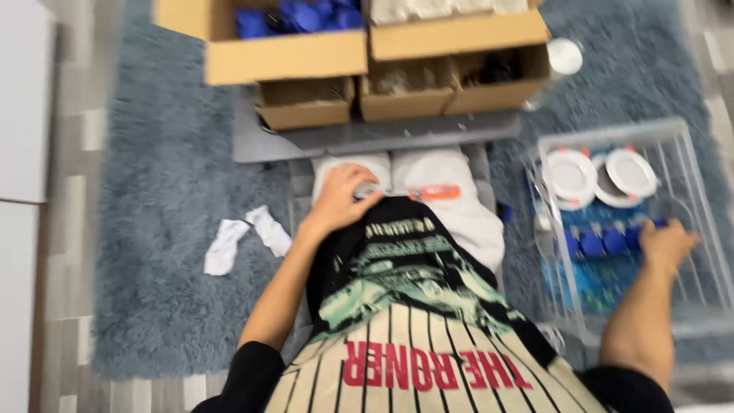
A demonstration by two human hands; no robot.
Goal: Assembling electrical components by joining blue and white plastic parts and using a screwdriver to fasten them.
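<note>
Motion blur and cropped edges hide a good deal here.

My right hand (667, 245) smears inside the clear bin (688, 134), so I can't tell whether it grips one of the blue pieces (592, 243). My left hand (340, 199) covers part of a small orange-tipped object (436, 192) I can't identify. The cardboard boxes (306, 57) are cut by the top edge, their contents blurred.

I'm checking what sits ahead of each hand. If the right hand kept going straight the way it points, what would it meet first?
Probably the row of blue caps: the right hand reaches into the clear wire-sided bin with its fingers toward them. Blur hides whether they already touch.
</note>
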